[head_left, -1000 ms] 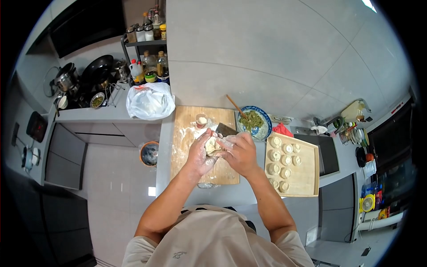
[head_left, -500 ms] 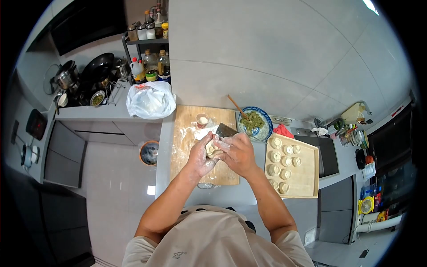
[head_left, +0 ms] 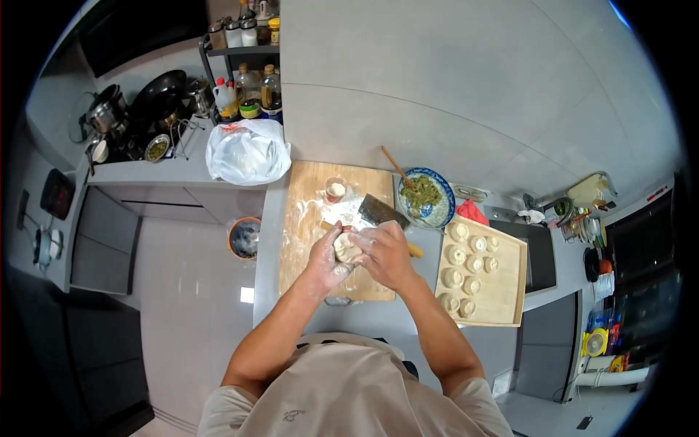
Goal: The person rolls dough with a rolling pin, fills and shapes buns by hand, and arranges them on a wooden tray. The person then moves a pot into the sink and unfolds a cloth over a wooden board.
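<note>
A round, pleated piece of pale dough [head_left: 347,248] rests in my floury left hand [head_left: 328,260], whose fingers curl round its left side. My right hand [head_left: 386,255] presses its fingertips on the dough's right edge. Both hands are over the floured wooden board [head_left: 302,247]. Just beyond them lies a dark, wide cleaver blade [head_left: 380,210]. A rolling pin [head_left: 415,250] shows partly, its middle hidden by my hands. Near the board's far edge stands a small cup [head_left: 336,191] with something white in it.
A blue-rimmed bowl [head_left: 424,197] holds green filling and a wooden utensil. On the right, a wooden tray [head_left: 502,298] carries several shaped dough pieces. A white plastic bag [head_left: 248,151] sits at the back left. Below it, an orange-rimmed bin [head_left: 244,238] stands on the floor.
The camera view has shifted a little. My hands have opened somewhat around the dough, showing more of its pleated top, and the rolling pin's end has come into view.
</note>
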Tool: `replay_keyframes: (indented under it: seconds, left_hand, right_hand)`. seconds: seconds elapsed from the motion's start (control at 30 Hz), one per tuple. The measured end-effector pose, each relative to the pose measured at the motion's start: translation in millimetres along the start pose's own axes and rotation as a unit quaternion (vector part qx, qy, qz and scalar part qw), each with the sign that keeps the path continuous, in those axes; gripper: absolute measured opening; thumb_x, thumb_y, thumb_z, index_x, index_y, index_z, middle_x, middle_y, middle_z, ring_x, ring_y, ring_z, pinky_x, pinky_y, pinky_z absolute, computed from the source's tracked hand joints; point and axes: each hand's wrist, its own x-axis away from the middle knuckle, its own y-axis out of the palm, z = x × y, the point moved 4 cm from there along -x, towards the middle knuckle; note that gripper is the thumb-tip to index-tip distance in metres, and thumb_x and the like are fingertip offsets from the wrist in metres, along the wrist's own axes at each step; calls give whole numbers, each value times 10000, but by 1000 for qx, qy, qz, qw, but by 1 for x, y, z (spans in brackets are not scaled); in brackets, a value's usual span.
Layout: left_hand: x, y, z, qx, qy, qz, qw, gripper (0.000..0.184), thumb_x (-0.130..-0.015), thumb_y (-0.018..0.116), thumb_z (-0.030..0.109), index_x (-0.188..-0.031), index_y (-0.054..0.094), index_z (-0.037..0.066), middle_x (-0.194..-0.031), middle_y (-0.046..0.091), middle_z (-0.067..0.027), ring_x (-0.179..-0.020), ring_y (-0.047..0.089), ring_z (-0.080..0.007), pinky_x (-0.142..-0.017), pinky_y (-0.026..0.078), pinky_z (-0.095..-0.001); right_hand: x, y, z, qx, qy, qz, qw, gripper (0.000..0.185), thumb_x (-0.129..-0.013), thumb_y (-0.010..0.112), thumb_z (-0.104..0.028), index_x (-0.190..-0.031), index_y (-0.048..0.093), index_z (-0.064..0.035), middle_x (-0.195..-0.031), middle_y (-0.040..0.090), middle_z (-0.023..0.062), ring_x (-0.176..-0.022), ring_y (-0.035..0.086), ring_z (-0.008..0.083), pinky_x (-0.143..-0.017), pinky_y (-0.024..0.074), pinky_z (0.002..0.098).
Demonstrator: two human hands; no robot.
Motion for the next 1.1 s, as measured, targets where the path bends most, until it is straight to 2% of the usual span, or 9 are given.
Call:
replay_keyframes:
  seconds: [0.1,0.2,0.47,0.57,0.67,0.73,0.83,0.93,1.1]
  left_hand:
    - [-22,-26,6,37,-11,40,998,258,-1128,443,343,-1073,621,164,-1019,697,-59,-946,694,-260,-831,579,-501]
    - [-53,-62,16,50,-3,76,996,275,-1126,429,352,-1066,622,165,-1002,705,-73,-904,703,-295,-820,584,-531]
    - [-126,-131,53,50,53,183,980,313,-1127,398,326,-1033,604,110,-941,687,-82,-869,697,-300,-779,601,-544]
    - [-137,-138,57,74,33,211,974,313,-1125,410,333,-1045,612,108,-963,698,-85,-881,701,-298,-808,595,-532]
    - [-143,-143,65,77,37,228,970,314,-1118,450,349,-1013,631,116,-960,707,-79,-906,704,-297,-861,581,-520]
    - [-143,-145,71,70,50,229,970,325,-1113,476,362,-977,649,123,-947,713,-73,-932,707,-298,-902,570,-512]
    - [-135,-146,79,49,63,202,976,320,-1111,484,356,-969,652,123,-950,719,-80,-942,706,-309,-898,575,-505]
    - [-130,-134,79,87,56,154,983,309,-1118,479,355,-987,634,122,-929,713,-70,-896,711,-296,-837,591,-500]
    - [-101,-96,76,44,52,142,987,353,-1120,474,365,-974,654,100,-932,713,-99,-892,707,-290,-805,591,-462]
  right_hand:
    - [2,8,20,-7,50,8,999,290,-796,813,-98,-1079,824,-162,-1024,709,24,-925,584,291,-838,512,413]
    - [2,31,55,5,94,-23,995,276,-831,778,-81,-1095,823,-149,-1022,708,37,-929,589,292,-835,526,396]
    - [16,121,156,58,242,-167,954,183,-898,730,-94,-1061,812,-93,-956,740,120,-909,649,331,-860,536,425]
    - [27,160,189,69,286,-228,928,227,-905,731,-179,-1097,802,-80,-1032,753,160,-981,685,358,-900,553,450]
    - [17,188,200,27,347,-209,914,209,-896,738,-191,-1066,788,-80,-1137,752,141,-1074,694,340,-966,555,436]
    - [20,207,206,22,337,-210,918,221,-881,761,-225,-1060,784,-97,-1149,740,127,-1062,692,328,-944,563,433]
    - [23,227,201,44,246,-218,943,104,-858,743,-191,-940,763,-131,-1004,724,72,-984,674,290,-854,570,417]
    - [24,227,201,49,234,-208,948,51,-853,730,-161,-894,742,-133,-982,722,62,-977,668,285,-845,565,410]
    - [-2,152,154,43,191,-138,971,193,-857,745,-138,-1043,795,-158,-997,721,55,-942,654,286,-858,555,388]
